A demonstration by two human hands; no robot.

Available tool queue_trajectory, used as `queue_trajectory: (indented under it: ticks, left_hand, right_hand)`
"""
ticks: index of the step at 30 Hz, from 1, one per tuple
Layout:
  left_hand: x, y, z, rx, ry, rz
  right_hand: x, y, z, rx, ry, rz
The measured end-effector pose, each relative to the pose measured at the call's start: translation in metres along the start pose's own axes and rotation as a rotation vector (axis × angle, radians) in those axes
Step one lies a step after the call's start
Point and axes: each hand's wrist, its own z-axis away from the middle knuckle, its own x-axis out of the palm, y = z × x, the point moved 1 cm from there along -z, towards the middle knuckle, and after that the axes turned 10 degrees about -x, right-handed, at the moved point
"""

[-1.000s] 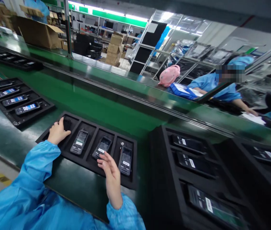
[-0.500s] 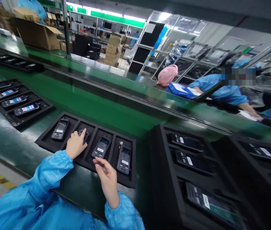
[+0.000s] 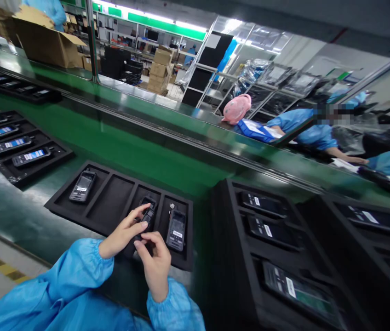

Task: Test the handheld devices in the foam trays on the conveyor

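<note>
- The left hand [image 3: 121,234] has its fingers curled lightly around a black handheld radio-like device with a small screen [image 3: 147,214], thumb and forefinger pinching its near end; the hand is partly closed, not a fist.
- The right hand [image 3: 153,262] sits just beside the left, fingers bent with the tips meeting the same device from below, so both hands share the hold.
- That device is tilted up out of the third slot of a black foam tray with four long compartments [image 3: 77,214], right under the fingertips.
- Just right of the hands, a second dark device with a white label [image 3: 176,230] lies flat in the last slot.
- Beyond the left hand, the neighbouring slot shows bare foam, and a third device with a pale screen [image 3: 82,186] rests in the far-left slot.
- Further left of the hands, another black tray [image 3: 62,155] holds four devices with blue screens.
- To the right of the right hand stands a tall stack of black trays [image 3: 222,239].
- All of this sits on a glossy green conveyor belt [image 3: 140,151].
- Well beyond the hands, a person in a blue smock [image 3: 305,131] leans over the far side.
</note>
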Motion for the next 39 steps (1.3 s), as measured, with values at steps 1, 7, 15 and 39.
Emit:
queue_trajectory:
  ticks: [1, 7, 15, 39]
  left_hand:
    - [0.001, -0.002, 0.0, 0.011, 0.016, 0.006]
    - [0.005, -0.004, 0.001, 0.206, 0.204, 0.138]
    - [-0.007, -0.001, 0.002, 0.173, -0.033, 0.144]
    - [-0.008, -0.002, 0.002, 0.211, -0.202, 0.123]
  right_hand:
    - [0.0, 0.002, 0.0, 0.031, 0.029, -0.01]
    - [0.006, 0.01, 0.001, 0.247, -0.004, -0.262]
    - [0.012, 0.008, 0.004, 0.422, -0.184, -0.644]
    - [0.005, 0.009, -0.002, 0.438, -0.088, -0.565]
